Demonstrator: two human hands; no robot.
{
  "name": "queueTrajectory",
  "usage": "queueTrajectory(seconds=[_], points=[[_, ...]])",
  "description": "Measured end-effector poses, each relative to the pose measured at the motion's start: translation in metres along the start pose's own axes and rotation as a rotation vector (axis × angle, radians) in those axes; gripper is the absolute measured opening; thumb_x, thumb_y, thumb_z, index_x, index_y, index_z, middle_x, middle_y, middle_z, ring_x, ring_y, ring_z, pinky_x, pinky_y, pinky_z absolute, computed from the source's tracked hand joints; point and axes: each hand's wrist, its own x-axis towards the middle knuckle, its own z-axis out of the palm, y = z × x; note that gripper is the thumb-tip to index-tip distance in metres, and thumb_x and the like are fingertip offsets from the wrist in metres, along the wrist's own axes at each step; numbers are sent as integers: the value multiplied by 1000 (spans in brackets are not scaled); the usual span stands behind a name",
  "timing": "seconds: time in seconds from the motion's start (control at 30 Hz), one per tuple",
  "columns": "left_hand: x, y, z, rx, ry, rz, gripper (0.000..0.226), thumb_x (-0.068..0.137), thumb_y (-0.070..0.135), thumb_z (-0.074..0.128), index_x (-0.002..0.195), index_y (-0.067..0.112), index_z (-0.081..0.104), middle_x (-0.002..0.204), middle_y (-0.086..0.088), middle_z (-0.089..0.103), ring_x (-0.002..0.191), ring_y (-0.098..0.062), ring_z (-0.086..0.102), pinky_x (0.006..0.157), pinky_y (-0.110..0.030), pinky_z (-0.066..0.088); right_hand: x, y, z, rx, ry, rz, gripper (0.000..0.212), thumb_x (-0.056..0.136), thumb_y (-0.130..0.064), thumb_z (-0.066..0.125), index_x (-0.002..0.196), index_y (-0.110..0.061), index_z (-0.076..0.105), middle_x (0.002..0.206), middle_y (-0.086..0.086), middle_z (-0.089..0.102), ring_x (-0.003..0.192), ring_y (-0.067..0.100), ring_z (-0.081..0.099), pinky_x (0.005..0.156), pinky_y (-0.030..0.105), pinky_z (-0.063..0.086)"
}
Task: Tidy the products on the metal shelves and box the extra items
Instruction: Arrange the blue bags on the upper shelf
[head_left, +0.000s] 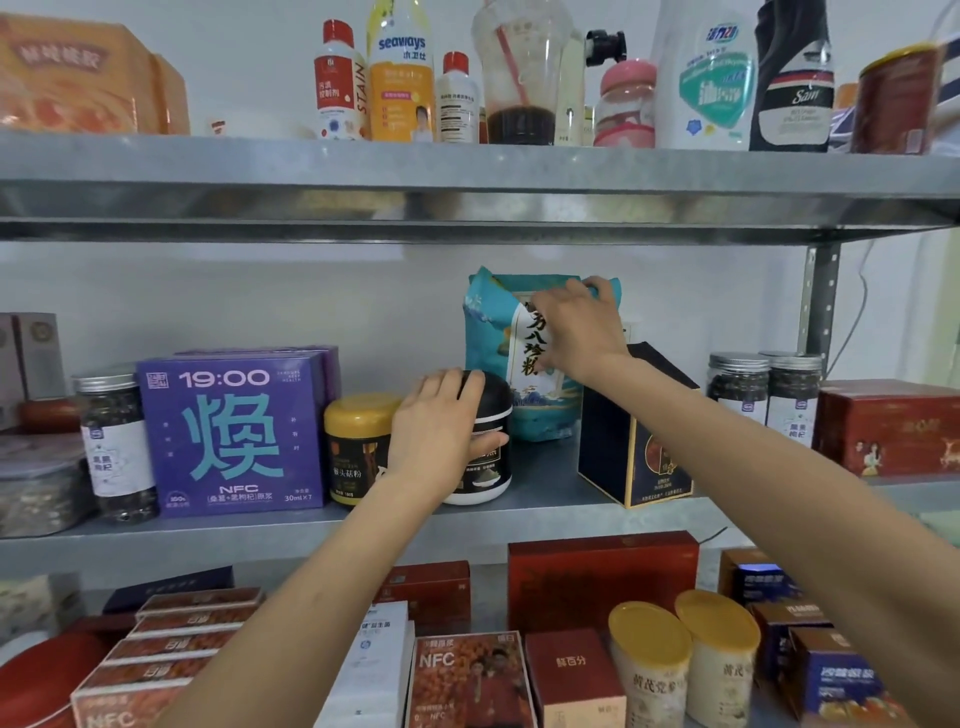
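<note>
On the middle metal shelf (545, 483) my left hand (441, 426) grips a black-lidded jar with a white base (491, 467), fingers over its lid and thumb round its front. The jar stands next to a yellow-lidded jar (356, 447). Behind it, my right hand (576, 327) pinches the top of an upright teal pouch (493, 358) with Chinese lettering. A dark navy box (631, 452) stands just right of the pouch, under my right forearm.
A purple 19:00 box (234, 436) and a glass jar (117, 441) fill the left of this shelf; two glass jars (763, 389) and a red box (888, 428) stand at the right. Bottles crowd the upper shelf (467, 176). Boxes and yellow-lidded cans (685, 660) lie below.
</note>
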Motion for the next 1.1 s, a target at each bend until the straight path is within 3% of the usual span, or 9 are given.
queueTrajectory(seconds=[0.23, 0.5, 0.7, 0.8, 0.87, 0.97, 1.03, 1.1], points=[[1, 0, -2, -13, -10, 9, 72, 90, 62, 50, 144, 18, 33, 141, -4, 45, 128, -23, 43, 98, -33, 41, -13, 4, -12, -71, 356, 33, 47, 63, -24, 86, 101, -12, 60, 100, 7, 66, 103, 30, 56, 103, 41, 17], [0, 2, -3, -25, -10, 7, 70, 89, 59, 53, 142, 16, 34, 139, -6, 46, 128, -25, 42, 102, -35, 38, -24, -3, 3, -81, 642, 58, 42, 60, -32, 89, 87, -11, 64, 83, 4, 63, 81, 27, 61, 102, 41, 28], [3, 2, -4, -11, 12, 15, 74, 89, 60, 54, 144, 15, 32, 143, -8, 43, 131, -26, 40, 106, -35, 35, -17, -7, -4, -6, 776, 88, 43, 64, -35, 88, 89, -9, 65, 81, 6, 61, 86, 22, 45, 100, 42, 28], [2, -2, -6, -65, -38, 34, 89, 88, 65, 51, 152, 13, 19, 155, -9, 31, 140, -25, 32, 112, -36, 29, -17, -10, -18, 24, 861, 36, 44, 79, -51, 71, 86, -8, 65, 77, 6, 60, 83, 23, 47, 99, 43, 30], [1, -5, -8, -270, -91, -14, 100, 85, 65, 55, 156, 15, 4, 163, -7, 14, 145, -25, 27, 113, -39, 31, -18, -9, -30, 27, 898, 1, 51, 85, -59, 54, 85, -9, 65, 77, 7, 59, 79, 26, 54, 99, 43, 31], [0, -11, -15, -634, 108, -185, 104, 84, 50, 67, 156, 25, -4, 165, 2, -1, 143, -23, 31, 104, -42, 43, -23, -4, -50, 47, 930, -39, 53, 80, -63, 55, 88, -10, 61, 79, 6, 59, 83, 25, 50, 101, 42, 30], [4, -18, -21, -730, 312, -263, 109, 79, 38, 76, 156, 28, -1, 163, 6, -1, 147, -18, 17, 113, -39, 29, -30, 0, -62, 56, 947, -68, 52, 78, -62, 55, 89, -11, 60, 79, 6, 59, 84, 23, 49, 104, 43, 28], [15, -25, -31, -780, 349, -273, 114, 73, 31, 83, 156, 28, 4, 162, 5, 2, 147, -15, 6, 114, -35, 15, -40, 2, -73, 50, 952, -86, 52, 78, -60, 53, 88, -10, 62, 79, 6, 59, 84, 23, 49, 106, 44, 27]])
